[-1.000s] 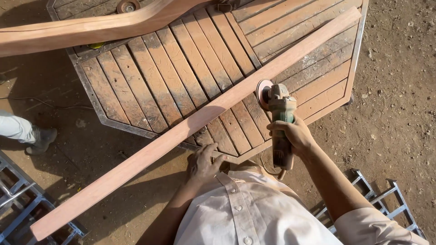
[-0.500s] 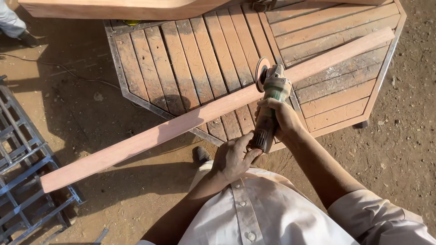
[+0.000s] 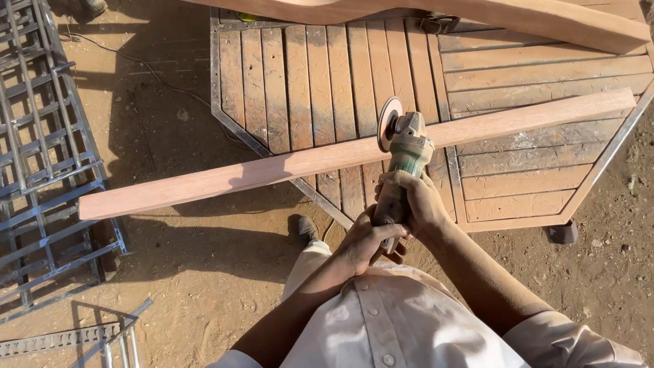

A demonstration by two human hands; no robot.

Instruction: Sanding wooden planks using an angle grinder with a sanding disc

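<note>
Both hands wrap the angle grinder (image 3: pixel 403 158): right hand (image 3: pixel 417 201) farther, left hand (image 3: pixel 368 240) nearer (disc on the long plank (image 3: pixel 340 158)).

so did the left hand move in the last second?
Yes. The left hand left the edge of the slatted table, where it rested beside the long wooden plank, and now grips the rear of the angle grinder, just behind the right hand.

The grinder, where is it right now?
In the head view the angle grinder sits centre frame, gripped by both hands, right hand forward, left hand behind, its disc against the long wooden plank lying across the slatted table.
</note>
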